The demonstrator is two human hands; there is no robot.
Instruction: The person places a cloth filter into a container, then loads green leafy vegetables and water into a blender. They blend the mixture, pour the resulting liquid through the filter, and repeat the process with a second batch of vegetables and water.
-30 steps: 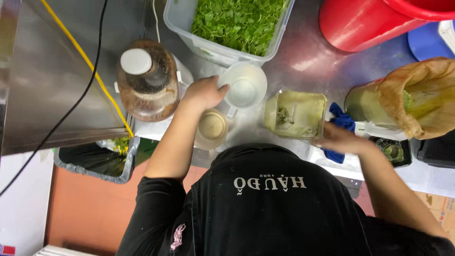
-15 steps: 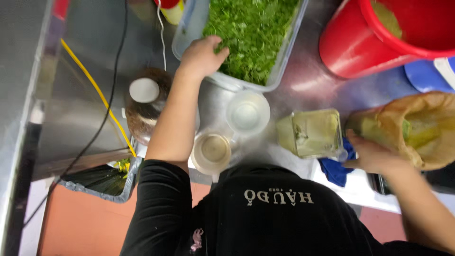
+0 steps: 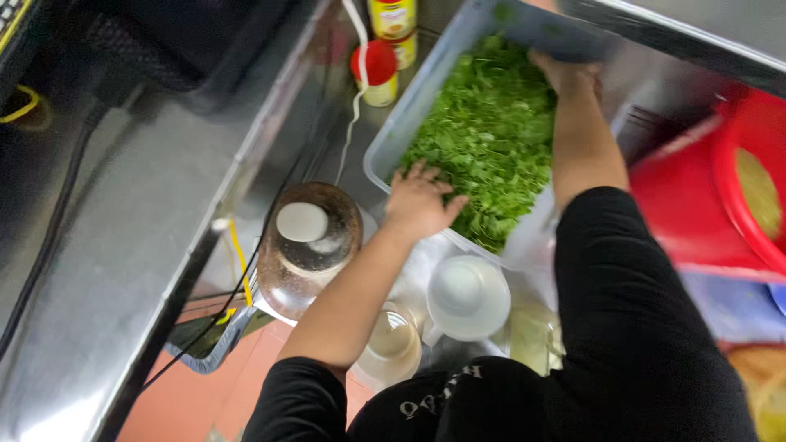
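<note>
A clear plastic tub (image 3: 391,137) full of green leafy herbs (image 3: 491,139) stands on the steel counter. My left hand (image 3: 419,198) rests on the herbs at the tub's near left corner, fingers spread. My right hand (image 3: 565,74) reaches to the tub's far side, where its fingers curl down into the herbs or over the rim; I cannot tell whether it grips anything. Below the tub stand a white cup (image 3: 467,296) and a small clear cup (image 3: 391,344) of pale liquid.
A blender jar with a white lid (image 3: 307,237) stands left of my left arm. A red bucket (image 3: 720,188) is at the right. A yellow can with a red cap (image 3: 378,74) and another can (image 3: 393,16) stand at the back. Cables run along the steel surface (image 3: 123,245) at left.
The view has swung up and left. My left hand stays on the herbs at the tub's near corner. My right hand left the jar at the right and reached to the tub's far side.
</note>
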